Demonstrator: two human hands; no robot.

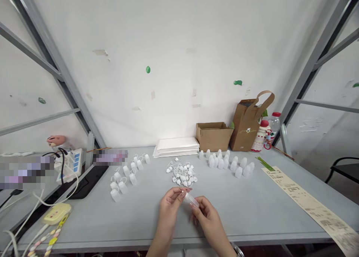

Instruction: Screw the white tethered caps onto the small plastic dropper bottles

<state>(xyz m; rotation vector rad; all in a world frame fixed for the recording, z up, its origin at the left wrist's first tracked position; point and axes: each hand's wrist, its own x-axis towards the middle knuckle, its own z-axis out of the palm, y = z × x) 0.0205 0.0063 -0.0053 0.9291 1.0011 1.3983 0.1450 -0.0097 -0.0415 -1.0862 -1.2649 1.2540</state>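
Low over the front of the desk, a small translucent plastic bottle (192, 200) is tilted between my two hands. My right hand (206, 214) grips its body with thumb and fingers. At the bottle's narrow end, the fingers of my left hand (171, 204) are pinched together; whether a cap is between them I cannot make out. Just beyond lies a loose pile of white caps with looped cords (183, 174). On the left stand several bottles with caps and loops (122, 186). To the right, several translucent bottles without loops (221, 163) stand in a group.
Against the wall are a stack of white sheets (176, 147), an open cardboard box (214, 138), a brown paper bag (243, 128) and drink bottles (260, 137). A long printed paper strip (303, 202) lies right. At left are a power strip (73, 163), cables and a black phone-like slab (88, 182).
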